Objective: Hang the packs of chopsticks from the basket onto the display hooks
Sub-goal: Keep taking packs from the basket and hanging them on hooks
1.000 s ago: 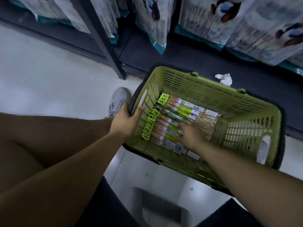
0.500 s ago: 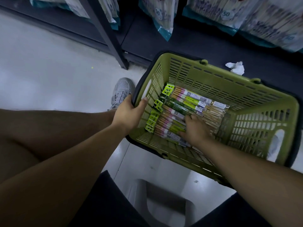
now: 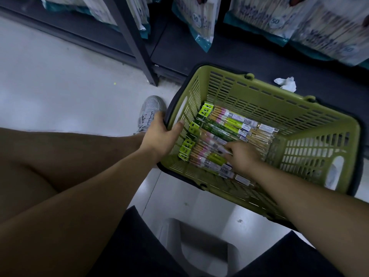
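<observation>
Well, basket: an olive-green slatted plastic shopping basket (image 3: 259, 90) sits low in front of the person, its far side up against the dark bottom shelf (image 3: 229, 56), with its black handle folded down round the outside.
Packs: the long clear packs of chopsticks (image 3: 225, 124) lie flat on the basket's floor, side by side and partly stacked. Their bright yellow-green hanging tabs point to the left end wall, and the bare wooden tips point toward the right.
Left hand: the left hand (image 3: 159, 134) has its grip on the left end of the basket, fingers wrapped over the rim and the black handle, thumb lying inside against the slats.
Right hand: the right hand (image 3: 242, 156) is down inside the basket, palm down, fingers lying on the nearer packs. I cannot tell whether the grip has closed round a pack or only rests on them.
Shoe: a grey mesh sneaker (image 3: 149, 108) stands on the pale floor (image 3: 60, 80), just beside the left hand.
Shelf: a crumpled white paper scrap (image 3: 285, 83) lies on the shelf just beyond the basket's far rim.
Above: large white-and-teal plastic bags (image 3: 199, 21) hang over the shelf, some marked 50.
Frame: a dark metal upright (image 3: 135, 43) slants down to the floor left of the basket.
Below: a grey plastic stool (image 3: 199, 246) shows between the person's dark shorts.
</observation>
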Motion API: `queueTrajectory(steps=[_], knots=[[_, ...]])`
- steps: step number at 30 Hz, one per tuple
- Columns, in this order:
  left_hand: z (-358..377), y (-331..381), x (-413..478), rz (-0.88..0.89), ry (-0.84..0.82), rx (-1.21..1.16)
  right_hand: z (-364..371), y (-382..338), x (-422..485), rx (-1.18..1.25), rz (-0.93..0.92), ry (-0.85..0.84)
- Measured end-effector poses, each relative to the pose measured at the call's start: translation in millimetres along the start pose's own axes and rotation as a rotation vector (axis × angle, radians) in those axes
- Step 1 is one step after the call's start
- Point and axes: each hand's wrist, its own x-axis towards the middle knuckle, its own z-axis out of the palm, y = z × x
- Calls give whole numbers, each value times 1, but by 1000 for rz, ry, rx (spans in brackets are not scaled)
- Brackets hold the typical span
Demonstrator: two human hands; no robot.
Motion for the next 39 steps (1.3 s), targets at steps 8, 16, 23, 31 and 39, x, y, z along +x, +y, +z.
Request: queueTrajectory(steps=[8, 16, 23, 31, 39], knots=[[3, 58, -17, 328, 188, 129, -82, -70, -12, 655, -140, 313], [-9, 67, -21, 34, 57, -607, -81, -95, -18, 767, -124, 57], [-15, 40, -7, -5, 46, -663, 1, -6, -14, 113, 141, -215], [-10, 38, 2, 15, 53, -606, 20, -17, -2, -138, 35, -139], [-8, 39, 2, -9, 59, -604, 22, -10, -2, -111, 23, -132]])
